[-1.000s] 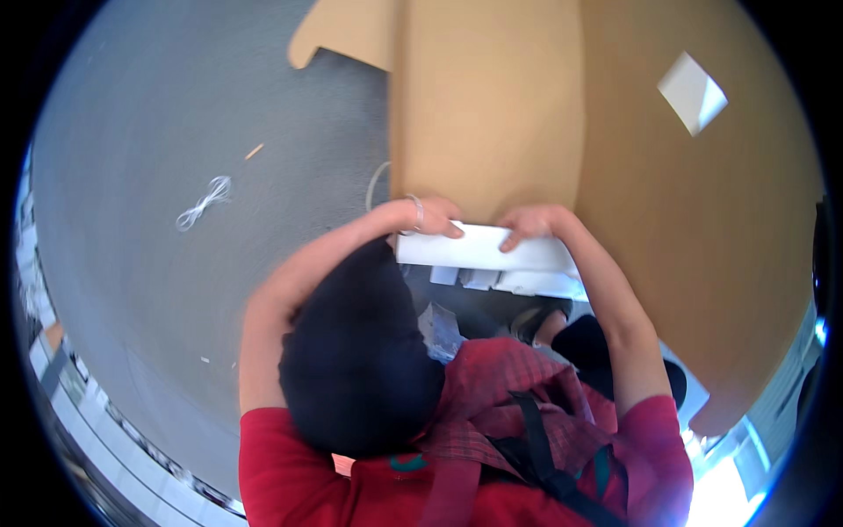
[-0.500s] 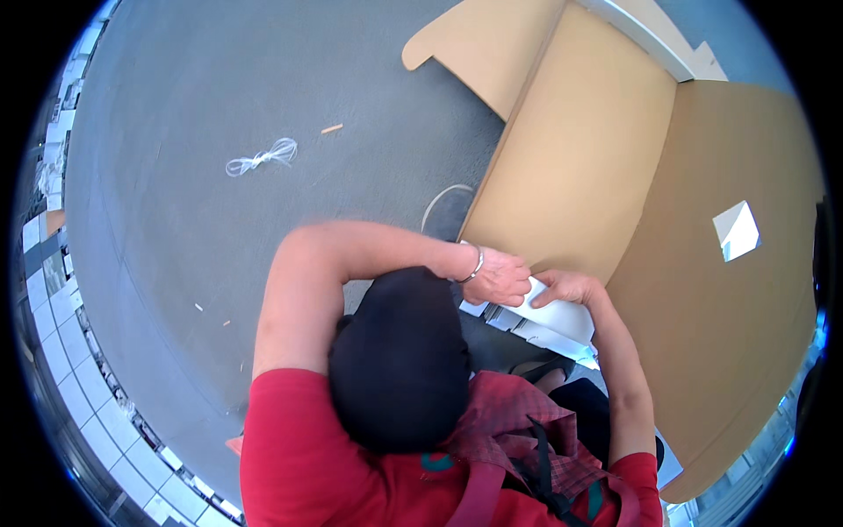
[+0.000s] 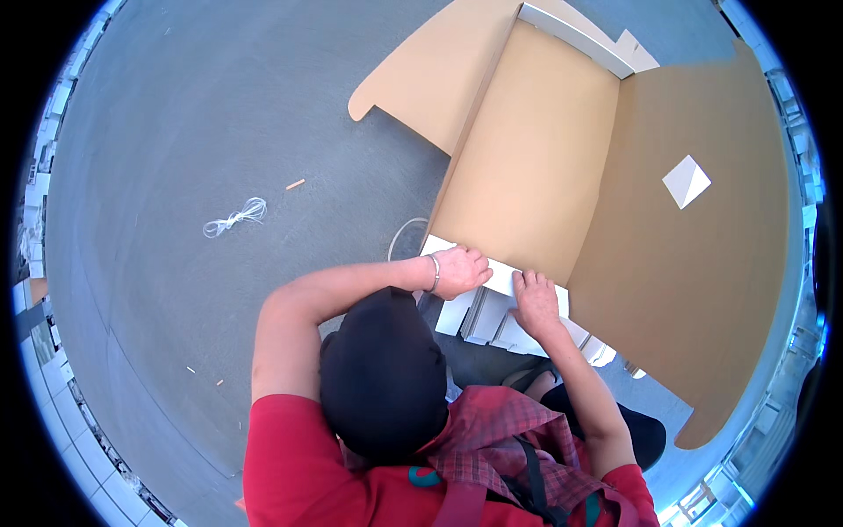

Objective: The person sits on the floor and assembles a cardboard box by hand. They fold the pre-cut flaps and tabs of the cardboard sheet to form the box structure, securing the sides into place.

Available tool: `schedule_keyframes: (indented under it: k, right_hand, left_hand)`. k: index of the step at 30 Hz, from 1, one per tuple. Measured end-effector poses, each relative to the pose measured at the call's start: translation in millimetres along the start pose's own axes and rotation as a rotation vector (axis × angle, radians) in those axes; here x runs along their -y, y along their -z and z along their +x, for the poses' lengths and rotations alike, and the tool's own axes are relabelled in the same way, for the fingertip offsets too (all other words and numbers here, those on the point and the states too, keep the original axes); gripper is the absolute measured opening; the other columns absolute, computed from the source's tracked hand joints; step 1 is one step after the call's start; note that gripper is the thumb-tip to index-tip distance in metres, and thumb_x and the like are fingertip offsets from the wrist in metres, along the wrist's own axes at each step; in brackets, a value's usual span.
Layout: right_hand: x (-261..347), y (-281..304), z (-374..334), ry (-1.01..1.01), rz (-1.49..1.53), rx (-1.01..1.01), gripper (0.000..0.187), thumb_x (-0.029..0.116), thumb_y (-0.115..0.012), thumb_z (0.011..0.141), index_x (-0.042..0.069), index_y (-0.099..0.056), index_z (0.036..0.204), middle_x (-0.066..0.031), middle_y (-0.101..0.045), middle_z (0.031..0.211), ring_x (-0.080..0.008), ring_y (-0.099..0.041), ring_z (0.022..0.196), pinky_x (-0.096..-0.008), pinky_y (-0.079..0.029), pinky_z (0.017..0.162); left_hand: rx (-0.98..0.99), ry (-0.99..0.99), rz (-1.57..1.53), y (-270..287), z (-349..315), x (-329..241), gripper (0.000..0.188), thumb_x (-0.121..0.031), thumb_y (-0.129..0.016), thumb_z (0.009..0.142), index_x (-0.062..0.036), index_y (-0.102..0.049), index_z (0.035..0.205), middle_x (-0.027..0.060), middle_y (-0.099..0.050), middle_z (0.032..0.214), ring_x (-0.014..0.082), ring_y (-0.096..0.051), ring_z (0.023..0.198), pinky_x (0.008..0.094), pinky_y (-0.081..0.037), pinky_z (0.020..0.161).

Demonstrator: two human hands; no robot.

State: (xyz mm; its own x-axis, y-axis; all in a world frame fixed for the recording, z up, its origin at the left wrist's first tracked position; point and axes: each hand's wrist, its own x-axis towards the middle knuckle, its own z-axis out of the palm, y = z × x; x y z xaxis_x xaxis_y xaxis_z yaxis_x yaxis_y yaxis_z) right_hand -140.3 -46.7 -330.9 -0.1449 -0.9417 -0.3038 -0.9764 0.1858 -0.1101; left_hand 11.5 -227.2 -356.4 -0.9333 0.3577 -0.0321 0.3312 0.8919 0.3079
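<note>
A large cardboard box, brown inside, lies unfolded on the floor. Along its near end runs a folded white cardboard flap. My left hand, with a bracelet at the wrist, curls its fingers over the left part of this flap. My right hand grips the flap further right, fingers over its top edge and pointing into the box. Just below the flap, white slotted cardboard pieces stick out toward me. The undersides of both hands are hidden.
A wide brown side panel spreads to the right, bearing a white diamond-shaped patch. Another brown panel extends left. A bundle of clear string and a small orange-brown strip lie on the grey floor.
The white flap now stands as a straight strip across the box's end. My right hand has shifted from a thumb pinch to fingers over the edge. The whole view has shifted.
</note>
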Motion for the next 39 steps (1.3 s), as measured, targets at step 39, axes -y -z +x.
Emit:
schedule_keyframes:
  k: [39]
  right_hand:
    - [123, -18, 49, 0.059, 0.359, 0.246, 0.059, 0.016, -0.069, 0.071, 0.022, -0.053, 0.129, -0.0163, -0.056, 0.105, -0.0358, -0.058, 0.097, -0.0435, -0.049, 0.082]
  left_hand:
    - [-0.219, 1.957, -0.143, -63, -418, 110, 0.049, -0.016, -0.065, 0.079, -0.0116, -0.049, 0.126, 0.0154, -0.050, 0.125, 0.0357, -0.052, 0.113, 0.0478, -0.048, 0.089]
